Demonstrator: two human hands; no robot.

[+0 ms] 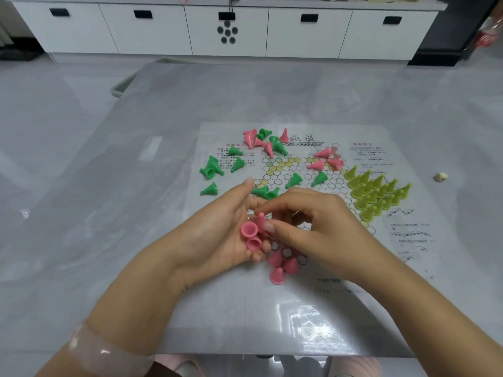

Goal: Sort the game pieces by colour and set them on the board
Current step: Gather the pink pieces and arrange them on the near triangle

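A grey glossy counter (136,186) fills the frame's middle. A white cabinet (226,31) with black drawer handles spans the top. A small pale die (440,177) lies at the right.

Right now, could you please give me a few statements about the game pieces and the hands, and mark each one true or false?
1. The yellow pieces stand grouped together at the right side of the board. True.
2. The left hand holds green pieces. False: it holds pink pieces.
3. All the green pieces are already set upright in one corner. False: they lie scattered on their sides, some mixed with pink ones.
4. A few upright pink pieces stand on the board just below the hands. True.
5. The right hand rests flat on the table. False: its fingers pinch a pink piece at the left hand.
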